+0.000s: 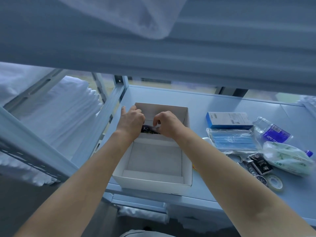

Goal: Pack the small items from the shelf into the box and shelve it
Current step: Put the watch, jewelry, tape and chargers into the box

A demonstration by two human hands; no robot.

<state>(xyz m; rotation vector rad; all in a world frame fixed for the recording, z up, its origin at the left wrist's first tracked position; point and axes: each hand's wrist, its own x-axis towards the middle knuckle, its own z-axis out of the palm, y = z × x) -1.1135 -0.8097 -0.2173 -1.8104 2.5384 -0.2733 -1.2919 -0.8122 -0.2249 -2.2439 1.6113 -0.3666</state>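
Meanwhile, packing is under way: both hands reach into the far end of a white cardboard box (152,181) set on a pale blue metal shelf (213,103). The left hand (131,120) and the right hand (166,123) have curled fingers bunched over a small dark item (147,130) that lies just beneath the fingertips, against the box's far wall; what the item is cannot be told. The rest of the box floor, nearer the wrists, is bare.

Well to the right of the fingers wait the remaining items: a blue carton (229,119), a pack of blue face masks (232,140), a clear bottle with a blue label (271,131), a green tissue pack (287,159), a wristwatch (253,170), a small dark printed box (260,163) and a roll of clear tape (274,183). Judging from this, the next move calls for letting go and reaching right.

Folded white linen (65,110) fills the neighbouring rack, with another shelf overhead.
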